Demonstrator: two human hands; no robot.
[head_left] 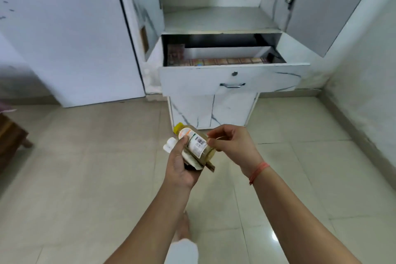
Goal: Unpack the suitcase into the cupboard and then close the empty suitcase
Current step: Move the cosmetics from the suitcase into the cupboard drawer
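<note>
My left hand (179, 167) grips a bundle of small items: a clear bottle (196, 143) with a yellow cap and barcode label, a white object (170, 145) behind it, and a flat packet under it. My right hand (232, 146) pinches the bottle's lower end with thumb and fingers. Both hands hover over the floor in front of the white cupboard (220, 21), whose doors stand open. Its drawer (231, 77) is pulled out, showing a patterned lining inside. The suitcase is out of view.
An open cupboard door (321, 6) juts out at the right, another door panel (72, 34) at the left. Brown wooden furniture (10, 135) sits at the left edge. My foot (182, 227) stands on the glossy tiled floor.
</note>
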